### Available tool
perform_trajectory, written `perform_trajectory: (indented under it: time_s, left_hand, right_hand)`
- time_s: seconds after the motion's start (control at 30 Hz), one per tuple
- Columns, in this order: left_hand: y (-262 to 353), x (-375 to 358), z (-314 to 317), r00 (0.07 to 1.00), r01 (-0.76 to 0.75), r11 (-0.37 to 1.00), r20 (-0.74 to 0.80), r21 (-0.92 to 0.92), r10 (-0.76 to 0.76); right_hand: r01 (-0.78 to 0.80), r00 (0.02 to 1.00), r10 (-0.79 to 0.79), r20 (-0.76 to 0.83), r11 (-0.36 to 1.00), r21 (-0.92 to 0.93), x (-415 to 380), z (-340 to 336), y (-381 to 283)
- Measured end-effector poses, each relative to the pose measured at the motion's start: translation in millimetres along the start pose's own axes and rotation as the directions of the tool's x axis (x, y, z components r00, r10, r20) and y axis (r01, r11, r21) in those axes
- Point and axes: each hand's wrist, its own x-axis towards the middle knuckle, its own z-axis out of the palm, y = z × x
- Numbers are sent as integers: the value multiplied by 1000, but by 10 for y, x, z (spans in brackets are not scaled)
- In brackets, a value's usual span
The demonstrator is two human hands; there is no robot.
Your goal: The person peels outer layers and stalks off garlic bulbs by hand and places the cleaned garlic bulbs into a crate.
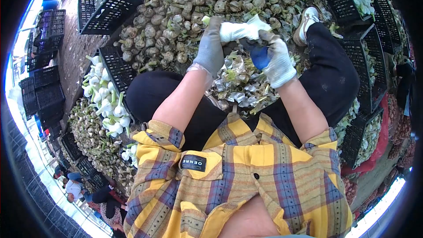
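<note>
My left hand (210, 48), in a grey-white work glove, is closed around a garlic bulb (231, 31). A pale green stem end (205, 19) sticks out beyond its fingers. White garlic skin (255, 25) flares from the bulb's other side. Also gloved, my right hand (276, 59) has its dark, dirty fingertips pinched at that flared skin. Something blue (260, 57) shows at its palm; I cannot tell whether it is part of the glove or a held tool. Below both hands, between my legs, lies a heap of loose garlic skins (244, 79).
Unpeeled garlic bulbs (194, 0) spread in a big pile ahead. White peeled garlic (105, 92) lies at my left beside a black crate (118, 68). Another black crate (108, 6) stands front left; more crates (365, 61) line the right. People (88, 194) are at the far lower left.
</note>
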Motion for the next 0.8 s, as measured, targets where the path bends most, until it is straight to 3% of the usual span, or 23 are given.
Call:
perform_trajectory:
  time_s: [0.07, 0.13, 0.17, 0.2, 0.27, 0.3, 0.33, 0.4, 0.5, 0.57, 0.6, 0.63, 0.67, 0.73, 0.8]
  left_hand:
    - [8, 123, -57, 997, 29, 977, -70, -212, -45]
    - [143, 97, -216, 1000, 29, 992, 12, -124, -28]
    - [163, 81, -231, 1000, 10, 994, -9, -107, -11]
    - [175, 55, -207, 1000, -23, 991, -6, -129, 22]
    - [170, 28, -153, 996, -83, 982, 1, -169, 84]
    - [157, 36, -181, 996, -89, 986, -15, -139, 88]
    - [137, 45, -201, 995, -103, 988, -6, -113, 103]
    - [121, 52, -217, 991, -134, 989, 11, -60, 135]
    - [115, 20, -185, 979, -194, 970, 97, 143, 182]
    - [93, -20, -163, 966, -243, 933, 155, 266, 208]
    - [89, -49, -150, 955, -276, 907, 199, 317, 221]
    - [82, -68, -145, 942, -309, 878, 242, 365, 231]
    - [80, -85, -133, 928, -344, 844, 287, 411, 239]
    - [64, -104, -96, 883, -430, 778, 392, 459, 257]
    - [18, -108, -102, 834, -489, 765, 483, 420, 267]
  right_hand:
    - [-19, 1000, 21, -11, 986, 168, 65, -178, -121]
    - [138, 990, -131, -56, 982, 127, 100, -117, -241]
    - [145, 968, -163, -192, 984, -102, 91, -80, -278]
    - [91, 982, -149, -115, 910, -405, 100, -151, -254]
    - [32, 998, -57, 4, 498, -867, 112, -369, -189]
    - [81, 997, 1, 82, 141, -987, 37, -376, -159]
    - [-23, 995, 88, -39, -181, -983, -73, -118, -185]
    - [183, 978, 2, 209, -493, -850, -107, -164, -50]
    - [232, 973, 93, 213, -319, -919, -157, -44, -117]
    - [145, 986, 69, 153, 105, -984, -90, -64, -113]
    - [94, 990, 68, 121, 317, -944, -37, -80, -99]
    - [-63, 991, 135, 21, 587, -807, 16, -85, -67]
    - [-62, 990, 140, 28, 603, -795, 59, -81, -86]
    - [-242, 960, 280, -25, 779, -578, 7, -15, -89]
    - [-259, 958, 278, -72, 728, -635, 32, -77, -84]
